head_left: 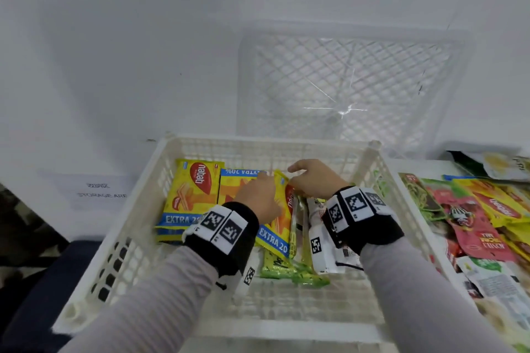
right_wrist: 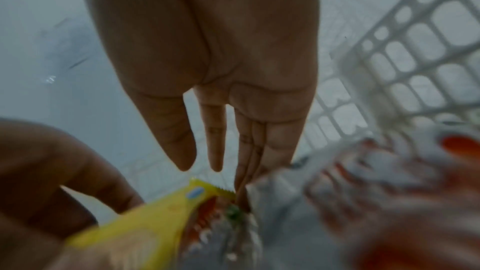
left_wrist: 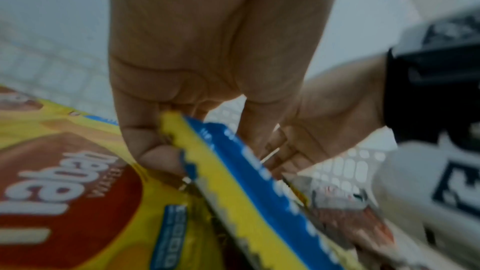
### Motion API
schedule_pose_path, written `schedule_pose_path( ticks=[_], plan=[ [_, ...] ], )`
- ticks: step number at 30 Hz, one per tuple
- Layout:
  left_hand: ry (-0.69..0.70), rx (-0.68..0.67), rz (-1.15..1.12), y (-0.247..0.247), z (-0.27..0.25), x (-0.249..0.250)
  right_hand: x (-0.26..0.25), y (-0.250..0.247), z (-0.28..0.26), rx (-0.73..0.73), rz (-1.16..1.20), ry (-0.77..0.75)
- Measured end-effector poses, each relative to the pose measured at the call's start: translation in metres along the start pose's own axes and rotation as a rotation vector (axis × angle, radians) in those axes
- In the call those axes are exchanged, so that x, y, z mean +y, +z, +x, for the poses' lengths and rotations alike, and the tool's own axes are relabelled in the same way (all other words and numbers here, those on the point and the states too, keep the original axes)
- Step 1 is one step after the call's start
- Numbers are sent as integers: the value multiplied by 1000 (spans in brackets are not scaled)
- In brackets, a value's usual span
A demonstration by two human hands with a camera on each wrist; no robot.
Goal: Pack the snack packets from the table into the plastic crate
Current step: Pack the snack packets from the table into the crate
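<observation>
The yellow wafer packet (head_left: pixel 279 210) is standing on edge inside the white plastic crate (head_left: pixel 381 178), with the left hand (head_left: pixel 259 198) pinching its top edge between curled fingers (left_wrist: pixel 155 141). The right hand (head_left: pixel 314 178), fingers straight, is pressing against the upright white packets (head_left: pixel 318 226) beside it. More snack packets (head_left: pixel 487 215) are lying on the table at the right.

Head view looks down; both wrist views close, sharing crate (head_left: pixel 372 157) interior.
</observation>
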State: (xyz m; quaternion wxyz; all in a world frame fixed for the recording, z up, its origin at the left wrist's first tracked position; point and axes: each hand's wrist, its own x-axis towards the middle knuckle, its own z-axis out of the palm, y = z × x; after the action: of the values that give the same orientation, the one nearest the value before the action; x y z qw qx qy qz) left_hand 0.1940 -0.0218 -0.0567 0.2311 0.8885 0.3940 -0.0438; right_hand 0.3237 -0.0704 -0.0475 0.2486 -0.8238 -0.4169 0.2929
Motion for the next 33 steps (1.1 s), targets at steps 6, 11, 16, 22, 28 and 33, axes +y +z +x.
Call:
schedule_pose_path(
  ticks=[6, 11, 16, 22, 28, 33],
  plan=[
    [-40, -52, -223, -12, 4, -5, 10, -4, 7, 60, 9, 26],
    [-82, 73, -384, -44, -2, -30, -1, 10, 6, 80, -7, -39],
    [-251, 198, -373, -71, -11, -62, -14, 29, 0, -1, -11, -144],
    [-431, 237, -97, -63, -23, -79, -24, 51, -11, -161, -205, -252],
    [-333, 102, 289, -45, -16, -69, -20, 72, -24, -266, -424, -347],
    [-311, -146, 298, -38, -8, -77, -18, 86, -21, -177, -484, -411]
  ],
)
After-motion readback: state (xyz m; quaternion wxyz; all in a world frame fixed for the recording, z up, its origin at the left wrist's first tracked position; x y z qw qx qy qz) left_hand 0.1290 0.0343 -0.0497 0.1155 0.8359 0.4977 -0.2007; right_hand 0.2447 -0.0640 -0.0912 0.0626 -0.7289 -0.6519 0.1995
